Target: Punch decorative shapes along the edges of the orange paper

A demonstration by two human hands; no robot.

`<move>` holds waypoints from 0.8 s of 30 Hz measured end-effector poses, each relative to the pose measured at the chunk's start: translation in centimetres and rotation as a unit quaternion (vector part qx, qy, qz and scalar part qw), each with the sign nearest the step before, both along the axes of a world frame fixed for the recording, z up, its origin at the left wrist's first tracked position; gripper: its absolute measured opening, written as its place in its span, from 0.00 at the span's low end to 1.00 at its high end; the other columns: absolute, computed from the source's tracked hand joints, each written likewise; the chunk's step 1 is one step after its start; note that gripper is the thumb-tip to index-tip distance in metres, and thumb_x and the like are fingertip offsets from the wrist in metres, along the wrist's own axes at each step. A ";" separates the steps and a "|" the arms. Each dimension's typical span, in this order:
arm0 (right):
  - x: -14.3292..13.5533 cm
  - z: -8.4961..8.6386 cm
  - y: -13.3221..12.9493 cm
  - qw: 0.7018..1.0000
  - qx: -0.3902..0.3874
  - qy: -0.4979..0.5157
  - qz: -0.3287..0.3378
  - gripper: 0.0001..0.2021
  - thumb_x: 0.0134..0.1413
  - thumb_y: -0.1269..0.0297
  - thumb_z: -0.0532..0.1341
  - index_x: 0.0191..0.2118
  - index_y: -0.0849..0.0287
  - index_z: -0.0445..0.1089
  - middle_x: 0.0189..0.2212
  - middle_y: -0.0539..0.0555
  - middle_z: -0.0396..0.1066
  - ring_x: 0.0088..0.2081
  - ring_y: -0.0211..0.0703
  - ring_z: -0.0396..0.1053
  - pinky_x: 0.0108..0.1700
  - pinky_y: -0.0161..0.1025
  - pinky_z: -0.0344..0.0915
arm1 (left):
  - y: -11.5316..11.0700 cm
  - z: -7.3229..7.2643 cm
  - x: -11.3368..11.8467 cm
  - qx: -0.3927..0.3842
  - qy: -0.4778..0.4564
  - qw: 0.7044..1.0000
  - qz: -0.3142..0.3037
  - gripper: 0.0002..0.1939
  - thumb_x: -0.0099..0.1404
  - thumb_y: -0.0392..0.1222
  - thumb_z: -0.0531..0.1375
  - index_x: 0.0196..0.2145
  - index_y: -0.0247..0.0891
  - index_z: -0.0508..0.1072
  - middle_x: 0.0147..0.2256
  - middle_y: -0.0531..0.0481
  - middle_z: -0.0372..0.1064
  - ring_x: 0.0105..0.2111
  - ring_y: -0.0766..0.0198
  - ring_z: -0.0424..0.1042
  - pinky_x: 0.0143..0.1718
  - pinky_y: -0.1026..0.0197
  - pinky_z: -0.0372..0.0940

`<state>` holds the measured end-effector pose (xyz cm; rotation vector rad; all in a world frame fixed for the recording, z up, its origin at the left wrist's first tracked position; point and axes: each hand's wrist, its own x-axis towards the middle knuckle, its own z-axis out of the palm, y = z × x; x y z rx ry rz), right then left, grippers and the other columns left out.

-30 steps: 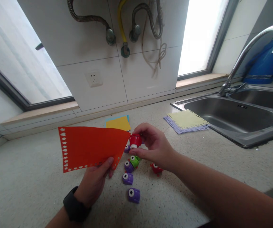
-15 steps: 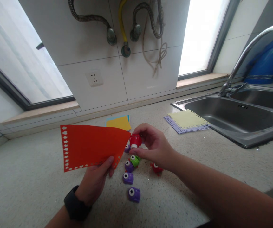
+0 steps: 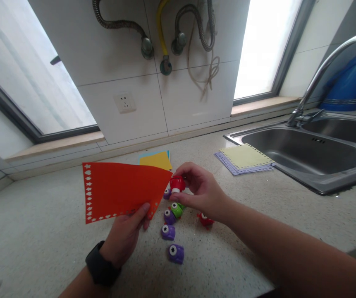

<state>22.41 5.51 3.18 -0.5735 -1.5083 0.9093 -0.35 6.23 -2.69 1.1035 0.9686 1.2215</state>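
Note:
My left hand [image 3: 128, 234] pinches the lower edge of an orange-red sheet [image 3: 118, 186], which has small shaped holes along its left and lower edges. Between the thumb and fingers of my right hand [image 3: 201, 186] is a red craft punch [image 3: 177, 183] with a white button facing down. The punch meets the sheet's upper right corner. Below it on the counter lie a green punch [image 3: 176, 210] and several purple punches [image 3: 176, 253]. Another red punch [image 3: 205, 220] rests under my right wrist.
Yellow and blue sheets [image 3: 156, 160] lie behind the orange-red one. Pale yellow and lilac sheets [image 3: 246, 157] with punched edges sit beside the steel sink [image 3: 289, 145]. A tap [image 3: 314, 74] rises behind the sink. A wall with a socket [image 3: 124, 102] bounds the counter.
The whole view has shifted very slightly. Both hands keep their holds, with the red punch still at the sheet's corner.

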 end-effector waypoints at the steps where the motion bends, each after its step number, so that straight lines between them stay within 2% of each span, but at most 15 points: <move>1: 0.0 0.0 0.0 1.000 0.000 0.000 0.000 0.21 0.45 0.63 0.77 0.42 0.56 0.69 0.35 0.50 0.71 0.35 0.38 0.70 0.38 0.40 0.71 | 0.0 0.0 0.0 -0.003 0.001 1.000 0.000 0.17 0.55 0.51 0.73 0.26 0.35 0.77 0.24 0.53 0.69 0.22 0.68 0.63 0.22 0.65 0.61; 8: 0.0 0.0 -0.1 1.000 -0.016 -0.012 0.006 0.20 0.46 0.64 0.76 0.42 0.56 0.69 0.34 0.49 0.70 0.33 0.38 0.69 0.38 0.40 0.71 | 0.0 0.1 0.1 -0.003 0.012 1.000 0.003 0.19 0.54 0.54 0.73 0.23 0.35 0.75 0.21 0.53 0.67 0.21 0.68 0.62 0.22 0.65 0.61; 15: -0.1 0.0 -0.1 1.000 -0.020 -0.012 0.008 0.20 0.47 0.63 0.76 0.42 0.56 0.68 0.33 0.49 0.70 0.32 0.38 0.67 0.34 0.39 0.70 | 0.0 0.4 0.2 0.000 0.012 1.000 -0.002 0.18 0.54 0.53 0.73 0.24 0.35 0.76 0.21 0.53 0.68 0.21 0.67 0.63 0.21 0.64 0.60; 24: -0.2 -0.3 0.1 0.999 -0.032 0.009 0.007 0.20 0.45 0.66 0.76 0.42 0.56 0.68 0.34 0.49 0.71 0.33 0.37 0.68 0.36 0.39 0.69 | -0.2 0.4 0.2 0.006 0.014 1.000 -0.007 0.18 0.55 0.52 0.73 0.23 0.36 0.75 0.21 0.54 0.67 0.21 0.68 0.62 0.21 0.64 0.60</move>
